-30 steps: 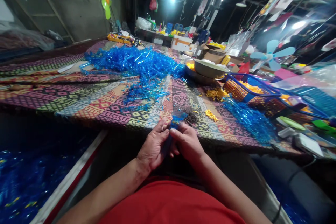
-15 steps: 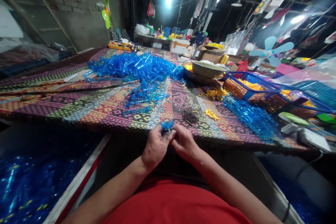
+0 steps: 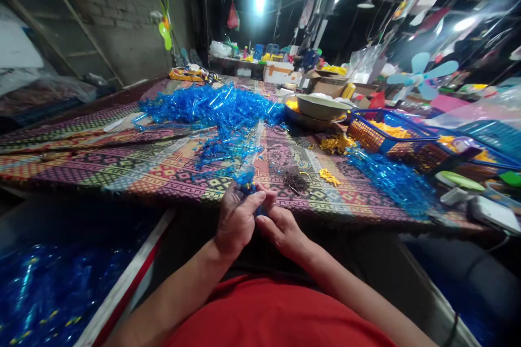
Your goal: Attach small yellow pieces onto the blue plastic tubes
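Left hand grips small cluster of blue plastic runners, just over near edge of mat-covered worktop. Right hand curled narrow beside it, contact unclear. Larger blue heap upper centre.

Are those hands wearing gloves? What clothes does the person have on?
No gloves: the right hand and left hand are bare, and the forearms show no sleeves. A red top shows below them, and a thin dark band seems to circle the left forearm.
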`<state>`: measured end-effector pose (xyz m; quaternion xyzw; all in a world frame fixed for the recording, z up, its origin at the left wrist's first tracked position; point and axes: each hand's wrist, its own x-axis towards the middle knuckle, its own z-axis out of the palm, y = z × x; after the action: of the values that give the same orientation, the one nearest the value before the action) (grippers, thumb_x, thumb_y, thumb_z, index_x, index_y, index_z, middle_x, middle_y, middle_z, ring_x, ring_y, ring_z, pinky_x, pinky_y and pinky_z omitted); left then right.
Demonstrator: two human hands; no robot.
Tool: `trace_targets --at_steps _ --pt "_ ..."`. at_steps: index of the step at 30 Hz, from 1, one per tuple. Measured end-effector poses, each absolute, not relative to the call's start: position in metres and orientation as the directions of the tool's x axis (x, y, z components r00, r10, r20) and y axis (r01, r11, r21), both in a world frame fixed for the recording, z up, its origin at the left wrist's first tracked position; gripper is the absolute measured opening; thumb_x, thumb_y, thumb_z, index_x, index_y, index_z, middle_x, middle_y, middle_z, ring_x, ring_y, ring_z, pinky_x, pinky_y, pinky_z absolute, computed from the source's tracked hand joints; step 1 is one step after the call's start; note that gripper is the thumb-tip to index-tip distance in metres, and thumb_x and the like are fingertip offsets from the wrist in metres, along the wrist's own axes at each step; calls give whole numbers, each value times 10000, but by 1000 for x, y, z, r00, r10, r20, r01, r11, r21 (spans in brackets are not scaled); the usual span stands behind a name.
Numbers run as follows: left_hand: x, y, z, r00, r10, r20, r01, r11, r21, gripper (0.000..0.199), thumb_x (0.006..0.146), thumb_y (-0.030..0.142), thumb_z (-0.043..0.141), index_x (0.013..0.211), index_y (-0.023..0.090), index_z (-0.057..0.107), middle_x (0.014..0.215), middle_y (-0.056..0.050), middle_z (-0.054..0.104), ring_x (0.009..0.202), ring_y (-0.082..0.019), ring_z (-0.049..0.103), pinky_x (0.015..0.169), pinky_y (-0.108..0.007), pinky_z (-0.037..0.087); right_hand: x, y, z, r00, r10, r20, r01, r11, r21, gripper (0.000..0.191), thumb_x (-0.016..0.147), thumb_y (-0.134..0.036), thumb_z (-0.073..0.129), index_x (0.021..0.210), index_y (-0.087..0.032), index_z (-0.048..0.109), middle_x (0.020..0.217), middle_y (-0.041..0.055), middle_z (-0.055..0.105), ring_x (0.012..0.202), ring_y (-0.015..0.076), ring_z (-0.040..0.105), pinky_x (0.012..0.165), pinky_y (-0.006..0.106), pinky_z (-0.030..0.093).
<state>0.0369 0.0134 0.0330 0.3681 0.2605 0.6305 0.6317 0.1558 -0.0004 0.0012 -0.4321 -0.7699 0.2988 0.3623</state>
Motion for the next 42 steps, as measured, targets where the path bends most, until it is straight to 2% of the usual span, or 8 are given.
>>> trace_targets --at_steps 4,8,17,22,27,30,34,42 --pt "35 7 31 63 985 162 -531 -104 841 103 738 159 621 820 142 562 721 4 633 661 -139 642 693 -283 510 152 -5 -5 -375 836 401 443 541 -714 264 898 -367 375 891 -180 561 621 14 532 655 172 535 629 282 443" --pt "30 2 31 110 969 221 -435 -153 887 199 721 154 643 903 153 561 846 -29 654 790 -168 651 801 -326 499 153 -5 -8 -361 815 453 467 579 -668 288 892 -381 389 755 -179 541 645 27 524 633 157 507 622 284 444" --pt "32 5 34 82 984 155 -499 -94 862 103 769 158 581 866 150 548 749 -11 639 668 -137 634 717 -300 495 150 -11 1 -395 876 278 310 412 -857 375 911 -403 361 635 -174 470 517 -28 456 473 85 414 469 210 366" --pt "31 0 28 116 978 174 -451 -104 886 72 779 132 554 842 157 530 667 18 589 585 -99 574 628 -242 466 143 -12 -15 -367 840 399 296 512 -806 303 916 -383 336 912 -161 542 727 18 539 558 103 448 569 244 439" --pt "16 -3 21 184 960 209 -341 -137 930 119 763 143 586 868 169 537 734 13 581 613 -99 560 625 -241 466 161 -8 -13 -461 777 428 298 590 -750 253 899 -355 423 863 -167 589 702 16 535 631 120 501 610 243 464" --pt "8 -6 17 262 929 262 -201 -213 956 130 778 160 586 906 170 566 747 2 585 656 -105 547 662 -238 456 179 -7 16 -320 799 510 310 597 -740 390 838 -420 540 1148 -185 524 908 65 568 754 150 553 641 265 490" --pt "12 -9 13 410 832 372 -181 -326 928 242 767 210 610 1005 171 581 839 -32 597 743 -145 548 687 -254 462 183 -8 64 -437 580 688 340 814 -470 722 699 -579 620 1259 -155 450 1110 152 520 967 232 531 788 366 485" --pt "15 -14 15 477 706 524 -55 -571 819 168 814 201 513 957 140 577 879 -78 608 798 -183 567 728 -301 460 167 -10 84 -544 427 723 428 882 -199 221 786 -357 613 840 -150 558 721 62 572 678 164 520 621 313 457"
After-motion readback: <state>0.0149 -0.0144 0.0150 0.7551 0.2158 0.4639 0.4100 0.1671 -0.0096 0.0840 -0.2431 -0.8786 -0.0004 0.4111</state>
